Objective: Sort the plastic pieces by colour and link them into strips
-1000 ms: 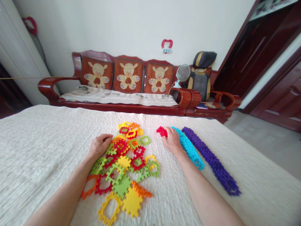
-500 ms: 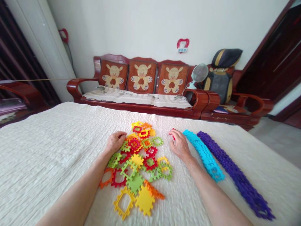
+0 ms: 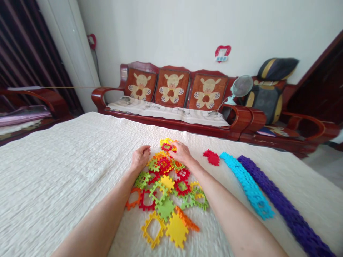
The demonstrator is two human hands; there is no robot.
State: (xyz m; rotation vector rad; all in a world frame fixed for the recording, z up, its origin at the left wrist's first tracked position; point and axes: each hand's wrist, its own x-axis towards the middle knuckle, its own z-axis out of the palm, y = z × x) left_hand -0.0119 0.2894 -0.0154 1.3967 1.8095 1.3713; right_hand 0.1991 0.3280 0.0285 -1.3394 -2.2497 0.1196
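Observation:
A loose pile of plastic interlocking tiles (image 3: 165, 207) lies before me, in yellow, green, red and orange, some solid and some with cut-out frames. My right hand (image 3: 181, 153) reaches over the far part of the pile, thumb and fingers apart at a few red and orange tiles there. It partly covers these tiles. Beside the pile's left edge, my left hand (image 3: 141, 157) rests with its fingers curled in, and no tile shows in it. A small red group of tiles (image 3: 212, 157) lies on the cloth right of the pile.
Right of the red tiles lie a light-blue strip of joined tiles (image 3: 245, 185) and a longer purple strip (image 3: 284, 203). A white quilted cloth (image 3: 80, 160) covers the table. Beyond stand a wooden sofa with bear cushions (image 3: 171, 87) and a small fan (image 3: 241, 86).
My right hand has let go of the red tiles near the light-blue strip and moved left to the far end of the pile. The view has turned slightly left; my left hand stays beside the pile.

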